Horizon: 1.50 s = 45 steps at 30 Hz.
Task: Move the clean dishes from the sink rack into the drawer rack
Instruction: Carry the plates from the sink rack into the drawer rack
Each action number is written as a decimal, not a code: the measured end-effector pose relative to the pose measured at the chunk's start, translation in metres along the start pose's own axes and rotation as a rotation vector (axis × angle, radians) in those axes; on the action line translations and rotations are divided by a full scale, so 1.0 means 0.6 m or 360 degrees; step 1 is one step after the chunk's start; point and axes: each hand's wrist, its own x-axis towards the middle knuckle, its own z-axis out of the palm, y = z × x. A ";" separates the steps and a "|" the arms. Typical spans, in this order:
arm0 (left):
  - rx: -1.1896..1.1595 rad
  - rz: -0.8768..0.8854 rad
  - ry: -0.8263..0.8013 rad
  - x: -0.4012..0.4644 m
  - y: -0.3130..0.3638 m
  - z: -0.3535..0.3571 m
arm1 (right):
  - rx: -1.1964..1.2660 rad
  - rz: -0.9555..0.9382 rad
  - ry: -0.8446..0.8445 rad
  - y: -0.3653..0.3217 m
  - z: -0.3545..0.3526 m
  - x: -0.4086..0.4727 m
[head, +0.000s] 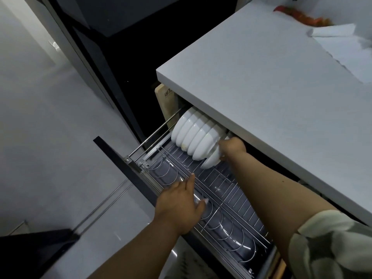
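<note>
The pull-out drawer rack (225,190) of chromed steel wire stood open beneath the pale grey bench (261,81), its dark front panel (120,164) toward the floor. A row of white ceramic bowls (193,135) stood on edge at the rack's far end, nested one against the next and partly under the bench's edge. The right hand (231,147) reached in at the near end of that row and gripped the last white ceramic bowl (211,161), which leaned against its neighbour; its fingers were curled round the rim, mostly hidden behind the bowl. The left hand (181,206) lay flat over the rack's front section of curved wire dividers, its fingers (190,181) straight and released, holding nothing, the tips touching the wires. A pale wooden cutting board (165,101) stood upright beside the cabinet. White paper (342,41) lay on the bench's far corner.
</note>
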 end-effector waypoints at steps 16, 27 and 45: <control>-0.0063 -0.0029 0.0030 0.001 -0.001 0.004 | -0.0185 0.0009 -0.0174 -0.022 0.029 0.049; 0.0017 -0.0079 0.0049 -0.002 0.006 -0.004 | 0.0089 -0.0004 -0.0088 0.066 0.023 -0.066; -0.1246 -0.0180 -0.0020 -0.099 0.124 -0.054 | 0.0482 -0.0072 -0.0146 0.201 -0.151 -0.350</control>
